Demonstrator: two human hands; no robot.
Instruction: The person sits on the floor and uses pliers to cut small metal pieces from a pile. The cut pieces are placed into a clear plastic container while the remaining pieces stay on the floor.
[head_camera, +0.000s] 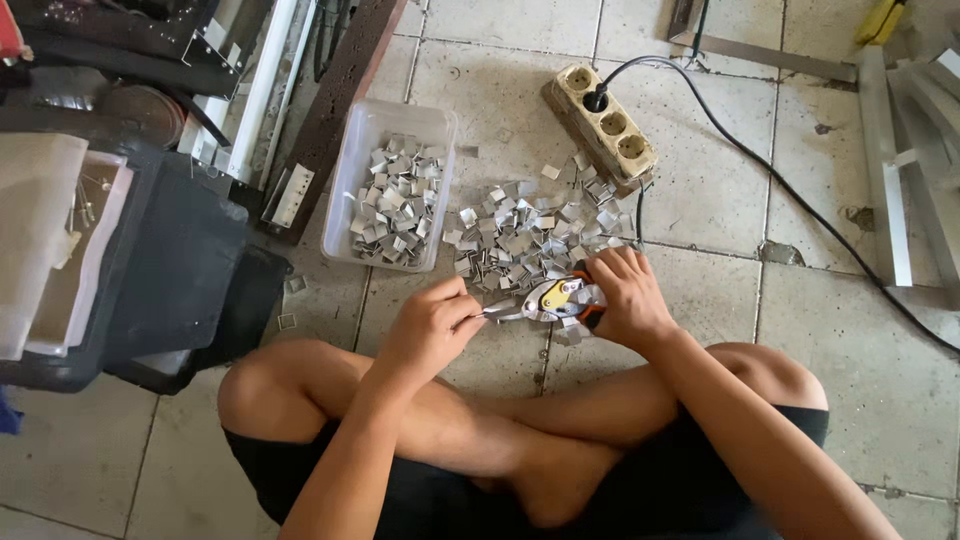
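Note:
I sit cross-legged on a tiled floor. My right hand (620, 295) grips a pair of snips (556, 298) with orange and yellow handles. My left hand (432, 325) pinches a small metal piece (488, 312) at the tip of the snips' blades. Just beyond both hands lies a loose heap of small grey metal pieces (535, 235) on the floor. Left of the heap stands a clear plastic tub (345, 200) holding several more of the same pieces.
A beige power strip (630, 150) with a black cable plugged in lies beyond the heap. A black bin (180, 270) and a white tray stand at the left. Aluminium profiles (885, 170) lie at the right, a dark wooden beam (340, 95) by the tub.

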